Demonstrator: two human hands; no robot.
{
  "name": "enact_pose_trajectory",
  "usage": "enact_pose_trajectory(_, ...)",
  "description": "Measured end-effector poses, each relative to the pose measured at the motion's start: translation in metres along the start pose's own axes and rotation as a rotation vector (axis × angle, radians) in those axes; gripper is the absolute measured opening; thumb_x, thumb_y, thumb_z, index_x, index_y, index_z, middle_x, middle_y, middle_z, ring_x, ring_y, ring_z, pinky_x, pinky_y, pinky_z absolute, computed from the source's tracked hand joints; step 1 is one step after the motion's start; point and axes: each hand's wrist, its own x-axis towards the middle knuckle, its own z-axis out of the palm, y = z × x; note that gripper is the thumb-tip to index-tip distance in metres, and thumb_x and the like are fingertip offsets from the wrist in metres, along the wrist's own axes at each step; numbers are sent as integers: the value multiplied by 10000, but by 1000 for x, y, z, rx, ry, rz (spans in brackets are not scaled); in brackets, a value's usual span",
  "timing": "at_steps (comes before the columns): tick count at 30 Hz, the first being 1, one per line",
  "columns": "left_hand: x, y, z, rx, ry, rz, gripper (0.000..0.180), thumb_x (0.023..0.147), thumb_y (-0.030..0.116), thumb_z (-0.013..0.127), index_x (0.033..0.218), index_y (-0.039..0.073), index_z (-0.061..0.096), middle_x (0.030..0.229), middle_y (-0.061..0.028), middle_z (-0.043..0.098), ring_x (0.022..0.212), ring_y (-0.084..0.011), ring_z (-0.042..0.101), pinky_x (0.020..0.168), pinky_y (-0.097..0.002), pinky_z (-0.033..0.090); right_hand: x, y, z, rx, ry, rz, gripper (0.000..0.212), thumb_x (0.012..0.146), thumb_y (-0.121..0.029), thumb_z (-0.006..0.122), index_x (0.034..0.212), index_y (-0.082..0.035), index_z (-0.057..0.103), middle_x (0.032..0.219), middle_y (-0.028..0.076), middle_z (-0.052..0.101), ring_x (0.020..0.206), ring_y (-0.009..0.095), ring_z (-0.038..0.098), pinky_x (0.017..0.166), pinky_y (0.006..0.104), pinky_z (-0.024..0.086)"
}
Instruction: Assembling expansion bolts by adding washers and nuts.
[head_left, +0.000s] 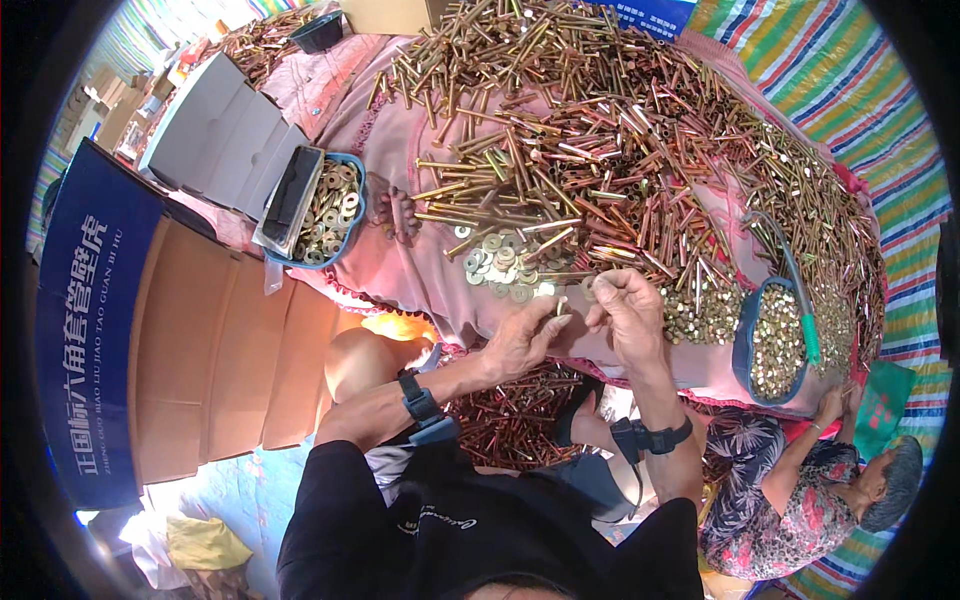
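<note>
My left hand (522,335) is closed, thumb and fingers pinching a brass-coloured bolt (561,306) seen nearly end-on, most of it hidden. Just to its right, my right hand (630,312) is closed too, its fingertips on a small round washer (588,288). Both hands are held over the near edge of a pink cloth (440,290). Beyond them lies a loose patch of silvery washers (500,262), and behind that a big heap of brass and copper-coloured bolts (600,150).
A blue basket of washers (335,210) stands left, beside an open white box (225,135). At right, a blue basket (745,345) holds small nuts, with more nuts scattered round it. A large carton (210,340) flanks my left arm. Another person (790,480) sits at lower right.
</note>
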Motion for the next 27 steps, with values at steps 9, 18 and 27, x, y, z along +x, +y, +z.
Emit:
enact_pose_trajectory(9,4,-15,21,57,23,16,167,980,19,653,893,25,510,676,-129,588,547,-213,580,512,-355,484,-21,-11,13,-157,-37,1,226,992,-197,722,1041,14,658,785,60,703,606,81,648,506,215,521)
enact_pose_trajectory(18,-1,-26,22,154,8,32,51,1015,27,624,1051,7,595,804,-82,630,678,-132,603,598,-300,521,-23,-22,6,-362,98,-84,211,996,-197,716,1026,7,672,815,51,706,613,75,636,508,216,511)
enact_pose_trajectory(27,1,-15,17,-4,-11,-92,484,1033,27,602,1486,20,433,894,-34,644,742,-93,641,643,-251,540,-9,-30,-30,-1037,216,-311,156,894,-158,777,936,-13,741,785,118,698,662,221,672,621,373,514)
